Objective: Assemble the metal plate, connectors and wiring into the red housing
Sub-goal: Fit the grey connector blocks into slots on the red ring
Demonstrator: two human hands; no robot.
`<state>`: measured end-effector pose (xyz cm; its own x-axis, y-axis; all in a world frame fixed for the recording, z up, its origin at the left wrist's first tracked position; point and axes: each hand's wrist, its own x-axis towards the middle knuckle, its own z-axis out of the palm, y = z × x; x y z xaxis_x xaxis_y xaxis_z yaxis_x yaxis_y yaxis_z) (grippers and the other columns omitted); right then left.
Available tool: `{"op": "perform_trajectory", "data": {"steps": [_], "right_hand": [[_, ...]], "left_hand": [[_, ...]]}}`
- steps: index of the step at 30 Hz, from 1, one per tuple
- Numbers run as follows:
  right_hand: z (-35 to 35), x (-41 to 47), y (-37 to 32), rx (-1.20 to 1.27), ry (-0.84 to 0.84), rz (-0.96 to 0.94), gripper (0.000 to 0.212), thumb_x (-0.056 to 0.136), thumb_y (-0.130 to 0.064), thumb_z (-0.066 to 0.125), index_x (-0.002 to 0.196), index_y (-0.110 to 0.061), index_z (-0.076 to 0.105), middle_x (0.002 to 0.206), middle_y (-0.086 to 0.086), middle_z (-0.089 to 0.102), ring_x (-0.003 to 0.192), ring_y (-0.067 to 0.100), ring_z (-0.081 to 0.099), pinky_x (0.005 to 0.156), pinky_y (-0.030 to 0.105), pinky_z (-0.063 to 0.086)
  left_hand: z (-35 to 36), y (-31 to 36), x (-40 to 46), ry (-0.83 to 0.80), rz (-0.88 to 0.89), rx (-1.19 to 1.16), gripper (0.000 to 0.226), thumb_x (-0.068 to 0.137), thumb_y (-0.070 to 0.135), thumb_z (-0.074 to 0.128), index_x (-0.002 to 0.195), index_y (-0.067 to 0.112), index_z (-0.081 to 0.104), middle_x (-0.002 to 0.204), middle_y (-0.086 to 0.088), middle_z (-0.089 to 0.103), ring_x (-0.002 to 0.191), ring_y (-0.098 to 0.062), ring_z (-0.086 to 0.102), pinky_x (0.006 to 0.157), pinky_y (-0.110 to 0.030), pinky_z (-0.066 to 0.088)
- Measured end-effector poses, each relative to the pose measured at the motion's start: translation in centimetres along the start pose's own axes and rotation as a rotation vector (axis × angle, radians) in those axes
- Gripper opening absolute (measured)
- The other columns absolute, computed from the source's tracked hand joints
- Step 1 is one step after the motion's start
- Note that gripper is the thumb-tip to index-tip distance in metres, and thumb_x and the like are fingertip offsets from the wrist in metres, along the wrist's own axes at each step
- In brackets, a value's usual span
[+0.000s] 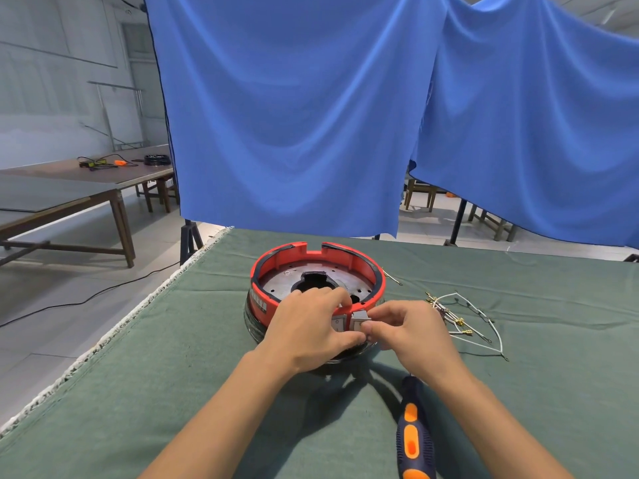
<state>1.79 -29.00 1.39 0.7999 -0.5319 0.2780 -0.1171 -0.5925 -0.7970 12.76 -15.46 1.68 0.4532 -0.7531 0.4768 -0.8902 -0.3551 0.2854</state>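
Observation:
The round red housing (pixel 276 262) stands on the green cloth, with a grey metal plate (pixel 280 280) lying inside it around a dark centre hole. At the housing's near rim sit two small grey connectors (pixel 359 316). My left hand (pixel 311 330) covers the near rim, its fingers curled over the edge and its thumb against the left connector. My right hand (pixel 408 330) pinches the right connector between thumb and fingers. A bundle of white wires (pixel 463 319) with brass terminals lies on the cloth to the right of the housing.
A screwdriver (pixel 413 433) with a dark blue and orange handle lies under my right forearm. The green cloth (pixel 173 375) ends at a frayed left edge. A blue curtain (pixel 294 115) hangs behind the table. Wooden tables (pixel 86 181) stand far left.

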Motion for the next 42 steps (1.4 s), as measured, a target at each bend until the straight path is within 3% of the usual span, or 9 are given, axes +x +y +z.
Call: {"op": "perform_trajectory", "data": {"steps": [5,11,16,19,24,30,35,38,42], "right_hand": [[-0.1,-0.1,0.0,-0.019,-0.051,-0.042,0.012,0.079,-0.011,0.074,0.087,-0.019,0.078,0.068,-0.006,0.073,0.064,0.006,0.068,0.070,0.034,0.057],[-0.4,0.1,0.2,-0.119,0.058,-0.100,0.015,0.072,-0.023,0.080,0.067,-0.033,0.069,0.065,-0.016,0.069,0.063,0.001,0.064,0.065,0.030,0.053],[-0.8,0.1,0.6,-0.359,0.006,-0.192,0.046,0.079,-0.041,0.071,0.121,-0.044,0.053,0.126,-0.030,0.047,0.095,0.002,0.058,0.085,0.032,0.048],[-1.0,0.2,1.1,-0.349,-0.123,-0.176,0.049,0.087,-0.045,0.061,0.133,-0.044,0.046,0.139,-0.029,0.035,0.104,-0.002,0.052,0.094,0.031,0.043],[-1.2,0.8,1.1,-0.306,-0.175,-0.190,0.045,0.087,-0.041,0.063,0.130,-0.040,0.052,0.124,-0.024,0.040,0.073,-0.016,0.042,0.080,0.022,0.037],[-1.2,1.5,0.6,-0.284,-0.153,-0.195,0.031,0.080,-0.038,0.071,0.110,-0.036,0.062,0.105,-0.023,0.043,0.078,-0.017,0.046,0.066,0.012,0.031],[-0.8,1.1,0.4,-0.267,-0.067,-0.170,0.022,0.074,-0.040,0.076,0.092,-0.038,0.064,0.096,-0.019,0.048,0.089,0.005,0.053,0.078,0.028,0.041],[-0.5,1.0,0.5,-0.247,-0.016,-0.171,0.021,0.071,-0.041,0.078,0.086,-0.040,0.064,0.092,-0.018,0.048,0.083,0.001,0.052,0.075,0.030,0.042],[-0.6,1.0,0.8,-0.214,-0.045,-0.178,0.024,0.072,-0.041,0.078,0.092,-0.040,0.065,0.094,-0.019,0.049,0.070,-0.001,0.052,0.071,0.026,0.044]], "left_hand": [[0.0,-0.1,-0.1,0.011,-0.007,-0.002,0.044,0.075,0.062,0.061,0.103,0.028,0.057,0.100,0.013,0.064,0.095,-0.009,0.057,0.081,-0.031,0.042],[0.2,-0.2,-0.2,0.024,-0.032,-0.010,0.041,0.077,0.059,0.062,0.103,0.028,0.058,0.099,0.012,0.065,0.095,-0.009,0.057,0.084,-0.031,0.041],[0.3,-0.2,-0.3,-0.007,-0.039,0.010,0.044,0.082,0.058,0.058,0.117,0.032,0.059,0.111,0.013,0.064,0.106,-0.007,0.055,0.089,-0.028,0.037],[0.2,-0.2,-0.1,-0.056,-0.053,0.013,0.049,0.084,0.058,0.054,0.128,0.035,0.055,0.121,0.012,0.062,0.116,-0.008,0.051,0.095,-0.030,0.034],[-0.1,0.1,0.2,-0.118,-0.092,-0.013,0.048,0.085,0.057,0.054,0.129,0.039,0.054,0.123,0.008,0.063,0.118,-0.013,0.051,0.097,-0.034,0.036],[-0.4,0.0,0.3,-0.129,-0.074,-0.081,0.043,0.084,0.055,0.058,0.125,0.041,0.058,0.122,0.016,0.059,0.113,-0.008,0.053,0.088,-0.029,0.038],[-0.8,-0.1,0.5,-0.160,-0.068,-0.113,0.038,0.083,0.054,0.061,0.120,0.046,0.061,0.091,0.019,0.056,0.091,-0.005,0.051,0.066,-0.020,0.029],[-1.0,-0.2,0.3,-0.140,-0.039,-0.125,0.034,0.083,0.049,0.063,0.117,0.046,0.063,0.077,0.021,0.053,0.082,-0.001,0.047,0.061,-0.009,0.028],[-1.1,0.1,0.2,-0.109,-0.025,-0.130,0.032,0.082,0.047,0.064,0.113,0.042,0.066,0.102,0.017,0.069,0.099,-0.003,0.057,0.076,-0.020,0.039]]}}
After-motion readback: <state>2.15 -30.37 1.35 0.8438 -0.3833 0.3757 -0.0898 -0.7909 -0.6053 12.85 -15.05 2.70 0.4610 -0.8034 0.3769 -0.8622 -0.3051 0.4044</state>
